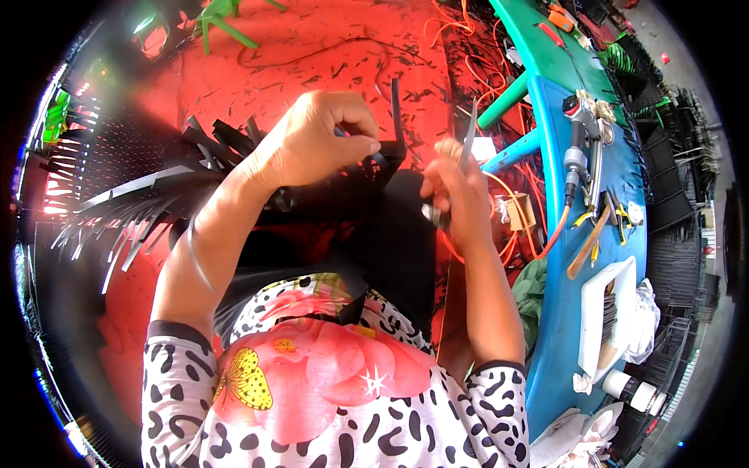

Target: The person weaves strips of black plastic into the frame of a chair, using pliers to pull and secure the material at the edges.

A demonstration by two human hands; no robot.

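My left hand is closed, thumb and fingers pinched together at the edge of a dark woven piece with many loose black strips fanning out to the left. What lies between the fingertips I cannot make out. Just right of them a single black strip stands up from the work. My right hand is closed around a tool with a narrow grey pointed blade that rises above the fist; its exact kind is unclear. The right hand is apart from the woven piece.
On the right, a blue table carries an air tool with an orange hose, pliers, a hammer and a white frame. A green table stands beyond. Black scraps litter the red floor; a green chair stands far left.
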